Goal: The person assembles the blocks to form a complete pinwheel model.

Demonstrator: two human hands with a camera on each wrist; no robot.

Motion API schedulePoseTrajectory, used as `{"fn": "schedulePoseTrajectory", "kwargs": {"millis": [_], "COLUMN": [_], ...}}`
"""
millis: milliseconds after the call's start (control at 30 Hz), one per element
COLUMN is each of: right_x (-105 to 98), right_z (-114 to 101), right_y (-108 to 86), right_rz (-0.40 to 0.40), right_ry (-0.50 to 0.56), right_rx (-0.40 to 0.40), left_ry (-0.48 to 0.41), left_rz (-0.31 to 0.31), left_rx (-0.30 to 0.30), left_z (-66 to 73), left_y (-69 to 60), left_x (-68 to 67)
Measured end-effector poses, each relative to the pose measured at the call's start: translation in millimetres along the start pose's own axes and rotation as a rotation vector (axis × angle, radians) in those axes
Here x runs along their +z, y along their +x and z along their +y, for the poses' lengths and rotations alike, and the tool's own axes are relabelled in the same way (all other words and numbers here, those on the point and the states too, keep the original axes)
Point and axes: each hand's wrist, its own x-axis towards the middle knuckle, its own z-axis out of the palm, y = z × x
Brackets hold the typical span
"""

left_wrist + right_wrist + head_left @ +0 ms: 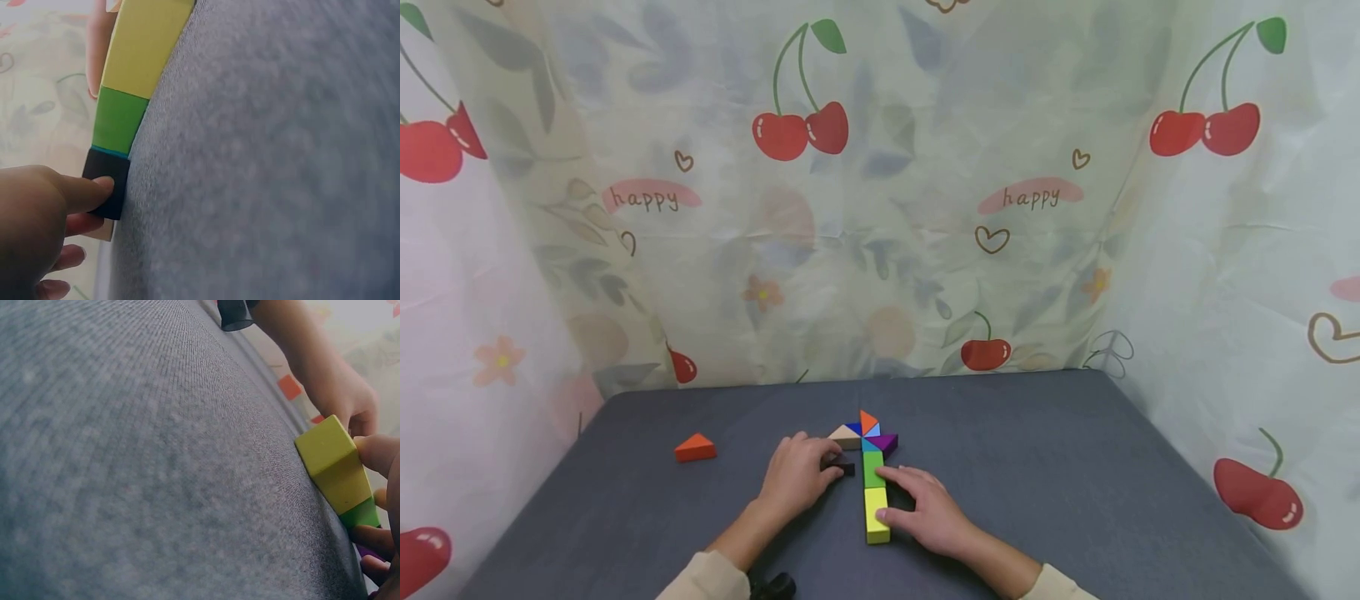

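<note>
My left hand pinches a small black block between thumb and fingers, just left of the green block. The green block lies end to end with a yellow block in a column on the table. My right hand rests along the right side of that column, index finger at the green block and thumb at the yellow one. Above them several triangular blocks meet at a point: orange, dark blue, light blue, purple, teal and beige.
A single orange triangular block lies apart on the left of the dark grey table. A printed curtain stands behind and on both sides. A black object shows at the bottom beside the left sleeve.
</note>
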Motion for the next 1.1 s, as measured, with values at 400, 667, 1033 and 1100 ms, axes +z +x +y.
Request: {"fn": "schedulePoseTrajectory", "kwargs": {"millis": [400,667,1033,1100], "right_x": [0.3,0.8,0.1,0.0], "right_z": [-0.2,-0.2,-0.8,-0.9], "right_y": [-1.9,-1.6,-2.4,-2.9], "right_rz": [0.013,0.013,0.022,0.023], "right_ry": [-0.010,-0.019,-0.014,-0.015], "right_rx": [-0.029,-0.034,-0.057,-0.054], "left_ry": [0.039,0.052,-0.193,-0.225], "left_rz": [0.058,0.072,0.031,0.024], "left_rx": [-0.155,-0.208,-0.315,-0.334], "left_z": [10.9,15.9,19.6,20.4], "left_y": [2.3,4.7,3.3,2.6], "left_x": [5.2,5.6,4.1,3.9]}}
